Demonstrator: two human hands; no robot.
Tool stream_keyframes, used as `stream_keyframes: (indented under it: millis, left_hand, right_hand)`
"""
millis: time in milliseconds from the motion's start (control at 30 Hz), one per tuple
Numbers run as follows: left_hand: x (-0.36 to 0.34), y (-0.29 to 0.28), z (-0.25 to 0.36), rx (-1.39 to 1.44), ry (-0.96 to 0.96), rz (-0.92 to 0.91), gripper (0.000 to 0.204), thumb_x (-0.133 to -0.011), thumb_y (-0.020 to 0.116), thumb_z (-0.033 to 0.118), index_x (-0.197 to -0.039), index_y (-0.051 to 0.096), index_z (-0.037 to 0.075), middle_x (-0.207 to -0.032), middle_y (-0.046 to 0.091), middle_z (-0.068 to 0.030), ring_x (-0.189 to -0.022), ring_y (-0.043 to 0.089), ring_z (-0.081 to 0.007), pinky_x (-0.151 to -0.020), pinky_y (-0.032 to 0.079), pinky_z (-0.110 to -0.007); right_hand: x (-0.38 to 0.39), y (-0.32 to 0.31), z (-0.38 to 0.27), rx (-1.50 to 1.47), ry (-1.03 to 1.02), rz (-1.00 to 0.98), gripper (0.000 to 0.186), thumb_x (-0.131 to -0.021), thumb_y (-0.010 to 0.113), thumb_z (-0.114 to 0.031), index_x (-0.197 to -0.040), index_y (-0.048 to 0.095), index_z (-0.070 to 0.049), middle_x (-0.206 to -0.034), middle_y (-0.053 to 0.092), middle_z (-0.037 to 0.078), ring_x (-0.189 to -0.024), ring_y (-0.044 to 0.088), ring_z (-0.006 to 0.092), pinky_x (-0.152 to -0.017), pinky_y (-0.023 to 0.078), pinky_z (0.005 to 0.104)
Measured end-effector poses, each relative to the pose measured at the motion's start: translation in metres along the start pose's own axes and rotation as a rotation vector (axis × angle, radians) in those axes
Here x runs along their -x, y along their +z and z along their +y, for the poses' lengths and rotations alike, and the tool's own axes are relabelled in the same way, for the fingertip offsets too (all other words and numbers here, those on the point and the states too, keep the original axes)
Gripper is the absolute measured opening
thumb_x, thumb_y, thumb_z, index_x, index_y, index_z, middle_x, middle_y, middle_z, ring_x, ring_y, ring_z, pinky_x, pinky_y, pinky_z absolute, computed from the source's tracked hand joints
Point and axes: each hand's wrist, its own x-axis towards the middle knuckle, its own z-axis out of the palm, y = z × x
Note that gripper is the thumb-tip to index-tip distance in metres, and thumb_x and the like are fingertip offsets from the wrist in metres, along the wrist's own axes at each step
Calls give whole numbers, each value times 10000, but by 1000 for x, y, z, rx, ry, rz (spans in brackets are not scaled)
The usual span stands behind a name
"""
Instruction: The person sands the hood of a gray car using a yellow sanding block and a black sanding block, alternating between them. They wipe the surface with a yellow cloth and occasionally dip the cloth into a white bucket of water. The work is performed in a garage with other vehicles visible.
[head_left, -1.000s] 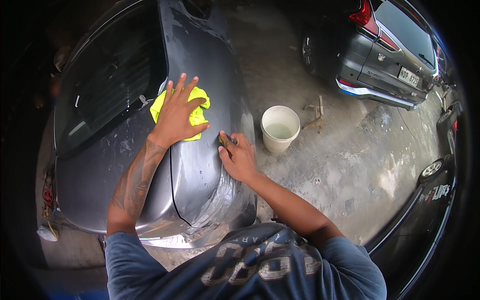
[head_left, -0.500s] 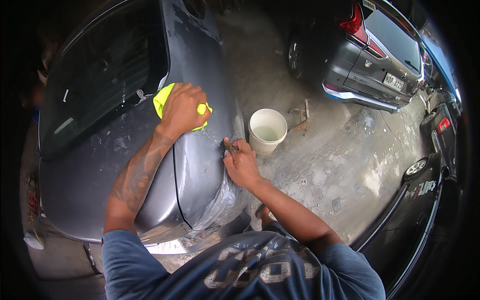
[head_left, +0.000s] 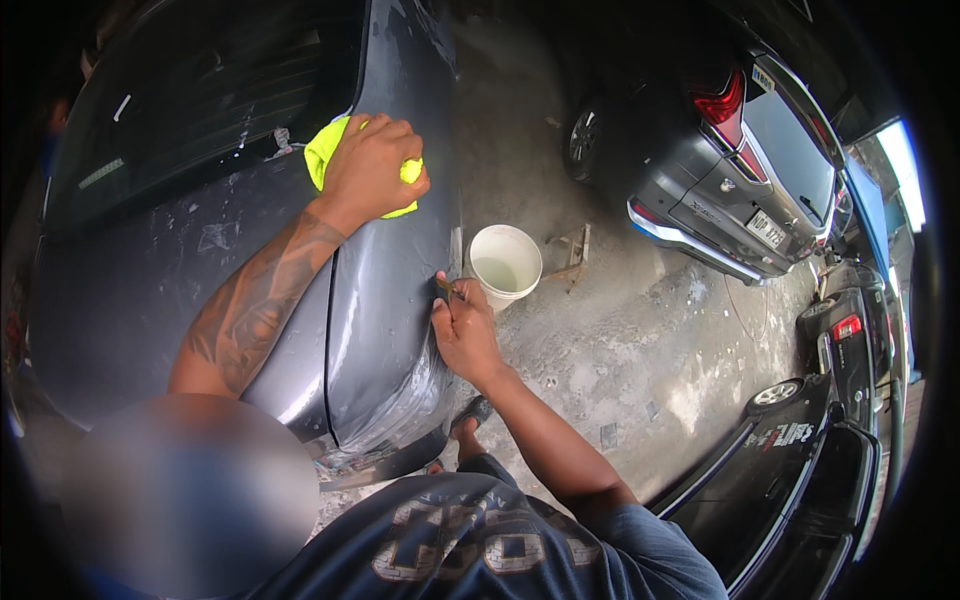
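Note:
My left hand [head_left: 372, 165] is closed around a bright yellow-green cloth [head_left: 325, 150], pressed on the rear side panel of a grey car [head_left: 385, 275], just below the corner of its rear window. Lower on the same panel, by its outer edge, my right hand [head_left: 467, 325] pinches a small, thin olive-brown piece [head_left: 447, 287] between thumb and fingers. Its kind is too small to make out. The panel looks wet and shiny, with pale scuffed patches and clear plastic film [head_left: 410, 415] along its lower edge.
A white bucket [head_left: 530, 283] holding cloudy liquid stands on the concrete floor beside my right hand. A small wooden frame [head_left: 575, 260] lies behind it. Another grey car [head_left: 690, 200] is parked far right, and black cars [head_left: 765, 480] line the right side. A blurred patch covers the lower left.
My left hand and the cloth stay at about the same spot on the panel, the cloth less spread out. My right hand keeps its pinch. The whole view has shifted and turned slightly.

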Motion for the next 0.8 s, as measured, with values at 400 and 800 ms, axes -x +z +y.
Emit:
stream_keyframes:
  millis: [400,800]
  left_hand:
    - [-4,0,-5,32,-25,24,205,-761,812,238,-857,746,70,-966,712,-53,-980,653,-266,-984,466,-413]
    - [-4,0,-4,32,-57,-23,198,-777,809,250,-838,753,70,-968,719,-62,-999,654,-264,-998,457,-414]
  right_hand:
    - [-49,1,19,8,-71,130,253,-949,641,-71,-1098,736,109,-1049,618,229,-935,652,413,-839,535,505]
    - [-29,-4,10,-112,45,0,241,-1030,571,-70,-920,671,119,-1105,586,243,-1066,635,385,-930,518,452]
